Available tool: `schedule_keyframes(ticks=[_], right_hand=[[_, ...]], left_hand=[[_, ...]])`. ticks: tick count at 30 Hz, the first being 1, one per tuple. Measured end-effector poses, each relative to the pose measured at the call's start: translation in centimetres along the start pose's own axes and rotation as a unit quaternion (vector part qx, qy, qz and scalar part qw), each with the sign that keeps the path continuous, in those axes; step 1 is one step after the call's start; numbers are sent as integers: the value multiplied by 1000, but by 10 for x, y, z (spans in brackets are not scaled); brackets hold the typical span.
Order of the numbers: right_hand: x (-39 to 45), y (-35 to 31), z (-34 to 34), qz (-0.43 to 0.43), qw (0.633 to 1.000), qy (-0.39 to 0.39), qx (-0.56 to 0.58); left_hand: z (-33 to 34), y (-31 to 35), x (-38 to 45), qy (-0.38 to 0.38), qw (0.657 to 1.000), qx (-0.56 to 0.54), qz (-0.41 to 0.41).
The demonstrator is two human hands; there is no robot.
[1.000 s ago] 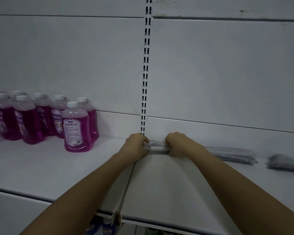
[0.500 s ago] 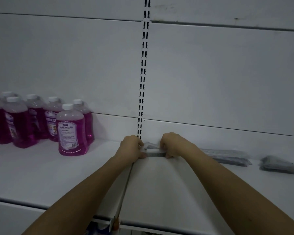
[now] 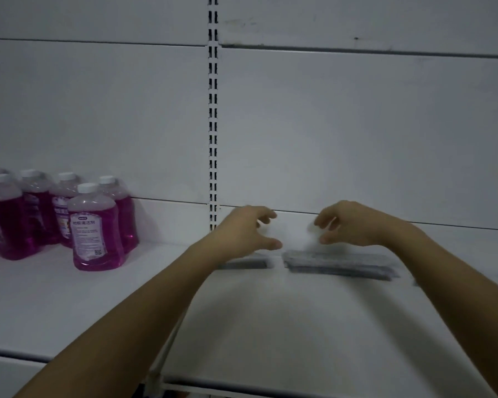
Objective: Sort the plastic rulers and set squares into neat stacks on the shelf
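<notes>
A: Where are the hands?

B: Mid-frame, above the shelf (image 3: 270,326). The left hand (image 3: 246,229) and the right hand (image 3: 354,225) both hover with fingers spread and loose — neither grips anything.

A: And the rulers?

B: Two dark piles lie flat just below the hands: a short pile (image 3: 246,264), partly behind the left wrist, and a longer pile (image 3: 338,264) right of it, a small gap between them.

A: So nearly done?

B: Those two look tidy, I'd judge — anything further right is too blurred to tell. Purple bottles (image 3: 94,228) stand at the left.
</notes>
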State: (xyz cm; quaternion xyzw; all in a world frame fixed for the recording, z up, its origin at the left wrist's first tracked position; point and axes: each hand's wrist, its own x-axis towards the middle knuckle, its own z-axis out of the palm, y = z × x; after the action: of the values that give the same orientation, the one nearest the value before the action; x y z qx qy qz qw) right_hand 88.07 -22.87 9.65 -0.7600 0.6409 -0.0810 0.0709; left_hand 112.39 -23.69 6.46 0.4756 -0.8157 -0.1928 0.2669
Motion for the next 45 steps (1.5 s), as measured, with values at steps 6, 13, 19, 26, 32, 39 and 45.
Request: schedule_keyframes(ticks=[6,13,19,26,32,39,45], right_hand=[[-10,64,16,23,989,-90,-118],[12,88,39,-42,982,-135,-127],[14,97,38,-62,985,-127,-96],[19,92,33,-58,985,-132,-99],[22,89,37,-74,985,-116,-102],[17,95,42,-80,984,-123,-106],[9,96,44,-73,987,-103,-104]], left_hand=[[75,38,49,-138,979,149,21],[110,55,86,-233,945,223,-52],[109,55,93,-245,941,225,-58],[105,59,97,-248,939,235,-43],[106,59,103,-250,934,252,-33],[107,49,95,-232,946,226,-7],[106,50,85,-234,949,211,26]])
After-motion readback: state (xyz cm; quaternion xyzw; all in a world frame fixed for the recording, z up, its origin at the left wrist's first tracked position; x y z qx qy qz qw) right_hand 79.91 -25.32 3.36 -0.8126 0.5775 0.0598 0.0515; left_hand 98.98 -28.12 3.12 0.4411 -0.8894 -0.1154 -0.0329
